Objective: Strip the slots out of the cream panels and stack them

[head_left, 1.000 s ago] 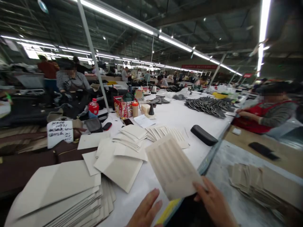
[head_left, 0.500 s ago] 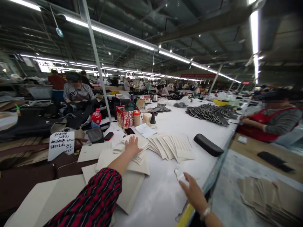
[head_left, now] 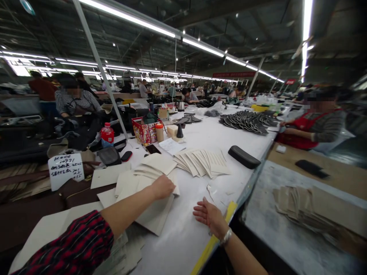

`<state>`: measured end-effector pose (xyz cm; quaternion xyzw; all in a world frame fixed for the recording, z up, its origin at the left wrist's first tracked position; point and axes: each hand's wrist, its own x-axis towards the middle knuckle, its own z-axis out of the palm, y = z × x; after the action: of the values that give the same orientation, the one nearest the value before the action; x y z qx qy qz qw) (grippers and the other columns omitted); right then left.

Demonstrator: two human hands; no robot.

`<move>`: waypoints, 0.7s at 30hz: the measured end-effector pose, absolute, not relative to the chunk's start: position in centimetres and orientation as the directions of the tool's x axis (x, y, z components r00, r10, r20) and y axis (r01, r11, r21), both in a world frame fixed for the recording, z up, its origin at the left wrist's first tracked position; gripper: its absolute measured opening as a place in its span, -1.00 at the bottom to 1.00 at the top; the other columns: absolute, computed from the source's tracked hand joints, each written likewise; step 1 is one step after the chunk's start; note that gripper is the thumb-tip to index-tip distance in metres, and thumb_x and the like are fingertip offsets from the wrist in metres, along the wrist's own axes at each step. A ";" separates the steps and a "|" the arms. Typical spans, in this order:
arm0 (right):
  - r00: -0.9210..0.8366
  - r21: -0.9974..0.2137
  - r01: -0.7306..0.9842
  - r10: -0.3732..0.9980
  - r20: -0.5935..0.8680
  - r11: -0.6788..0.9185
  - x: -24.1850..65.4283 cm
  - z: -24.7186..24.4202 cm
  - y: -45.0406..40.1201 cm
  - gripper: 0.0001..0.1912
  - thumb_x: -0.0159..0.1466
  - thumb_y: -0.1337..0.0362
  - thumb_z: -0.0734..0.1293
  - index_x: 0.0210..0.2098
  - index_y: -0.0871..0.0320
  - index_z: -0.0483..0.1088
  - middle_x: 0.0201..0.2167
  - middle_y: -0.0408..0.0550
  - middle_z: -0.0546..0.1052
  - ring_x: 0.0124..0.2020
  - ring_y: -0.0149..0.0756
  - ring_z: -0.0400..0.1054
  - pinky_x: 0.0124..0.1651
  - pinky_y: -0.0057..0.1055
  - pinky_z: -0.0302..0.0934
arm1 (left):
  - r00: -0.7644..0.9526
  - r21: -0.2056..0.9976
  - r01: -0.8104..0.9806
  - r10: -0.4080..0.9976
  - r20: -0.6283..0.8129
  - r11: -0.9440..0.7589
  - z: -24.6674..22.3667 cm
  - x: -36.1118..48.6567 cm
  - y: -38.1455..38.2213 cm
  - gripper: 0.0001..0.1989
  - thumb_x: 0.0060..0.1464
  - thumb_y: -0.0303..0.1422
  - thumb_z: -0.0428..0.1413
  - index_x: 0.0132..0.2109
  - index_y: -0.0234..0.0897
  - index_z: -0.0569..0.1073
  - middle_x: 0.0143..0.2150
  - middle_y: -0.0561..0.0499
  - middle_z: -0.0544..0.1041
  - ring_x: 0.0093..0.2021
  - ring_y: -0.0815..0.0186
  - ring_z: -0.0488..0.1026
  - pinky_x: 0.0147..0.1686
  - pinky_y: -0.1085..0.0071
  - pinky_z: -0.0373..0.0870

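Observation:
My left hand (head_left: 163, 187) is closed at the right edge of a pile of cream sheets (head_left: 129, 183), its fingers curled down on a sheet there; the fingertips are partly hidden. Over the white tabletop to the right hovers my right hand (head_left: 210, 217), palm turned inward, fingers stretched out and nothing in them. Just beyond it lie small torn scraps (head_left: 211, 193). A fanned row of cream pieces (head_left: 200, 162) with slits at its right end rests farther back.
A black oblong case (head_left: 244, 157) lies near the table's right edge. At the back stand a red patterned box (head_left: 143, 130), an orange-lidded bottle (head_left: 159, 132) and a black cone (head_left: 179, 131). A handwritten card (head_left: 66, 170) is at left. A person in a red apron (head_left: 304, 131) works at right.
My left hand has come nearer from the far pieces and closed at the sheets' edge. My right hand has drawn back from the scraps and opened. The view has shifted.

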<state>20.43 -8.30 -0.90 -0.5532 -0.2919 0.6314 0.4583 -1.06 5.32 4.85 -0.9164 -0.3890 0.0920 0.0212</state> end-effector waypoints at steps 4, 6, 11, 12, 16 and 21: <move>-0.202 -0.685 -0.435 0.805 -0.557 -0.583 17.6 -0.4 -8.1 -0.53 0.10 -0.07 0.16 -0.30 0.26 0.23 -0.34 0.11 0.45 -0.39 -0.30 0.41 -0.39 -0.41 0.28 | 0.623 -0.149 0.780 0.774 0.112 -0.607 6.0 -1.4 5.6 -0.39 -0.09 -0.07 0.01 0.10 -0.24 0.17 0.17 -0.19 0.11 0.18 0.04 -0.07 0.09 0.11 -0.19; -0.207 -0.695 -0.435 0.814 -0.542 -0.573 16.9 -0.8 -8.7 -0.55 0.10 -0.05 0.18 -0.30 0.26 0.24 -0.37 0.06 0.45 -0.42 -0.32 0.41 -0.42 -0.45 0.26 | 0.482 -0.169 0.869 0.872 0.077 -0.466 6.6 -1.7 7.3 -0.17 -0.22 0.00 0.07 0.17 -0.25 0.01 0.24 -0.20 -0.08 0.21 -0.02 -0.22 0.09 0.03 -0.24; -0.194 -0.727 -0.402 0.828 -0.527 -0.557 17.5 -2.0 -11.0 -0.58 0.09 -0.03 0.21 -0.29 0.24 0.26 -0.38 0.00 0.45 -0.44 -0.36 0.40 -0.43 -0.47 0.25 | 0.419 -0.174 0.875 0.887 -0.195 -0.452 7.0 -1.7 10.3 -0.40 -0.13 0.01 -0.01 -0.01 -0.30 0.29 -0.04 -0.28 0.36 -0.03 0.02 0.27 -0.12 0.14 0.18; -0.196 -0.721 -0.402 0.822 -0.535 -0.565 17.9 -2.0 -11.3 -0.57 0.09 -0.04 0.20 -0.29 0.24 0.26 -0.37 0.01 0.45 -0.44 -0.36 0.40 -0.43 -0.47 0.25 | 0.438 -0.171 0.864 0.875 -0.207 -0.473 7.0 -1.4 10.3 -0.47 -0.08 -0.02 -0.03 -0.08 -0.33 0.35 -0.11 -0.28 0.41 -0.10 0.05 0.33 -0.18 0.17 0.22; -0.250 -0.664 -0.466 0.806 -0.536 -0.586 18.0 -1.0 -10.9 -0.48 0.08 -0.12 0.16 -0.25 0.24 0.25 -0.28 0.08 0.43 -0.35 -0.30 0.40 -0.36 -0.40 0.26 | 0.539 -0.121 0.804 0.800 -0.262 -0.582 7.1 0.9 6.9 -0.67 0.07 -0.27 -0.10 -0.29 -0.43 0.46 -0.26 -0.36 0.47 -0.18 0.01 0.38 -0.25 0.11 0.25; -0.283 -0.730 -0.423 0.844 -0.456 -0.536 17.2 -0.6 -10.8 -0.47 0.09 -0.13 0.12 -0.22 0.19 0.29 -0.33 0.04 0.46 -0.35 -0.27 0.39 -0.29 -0.27 0.25 | 0.689 0.098 0.707 0.651 -0.319 -0.700 5.8 5.7 -4.6 -0.88 -0.08 -0.43 0.06 -0.42 -0.39 0.48 -0.35 -0.28 0.50 -0.26 0.02 0.42 -0.27 0.13 0.28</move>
<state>17.20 -10.78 -0.60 -0.4315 -0.2438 0.7628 0.4153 5.75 -4.61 5.84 -0.9126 -0.3721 0.1311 -0.1073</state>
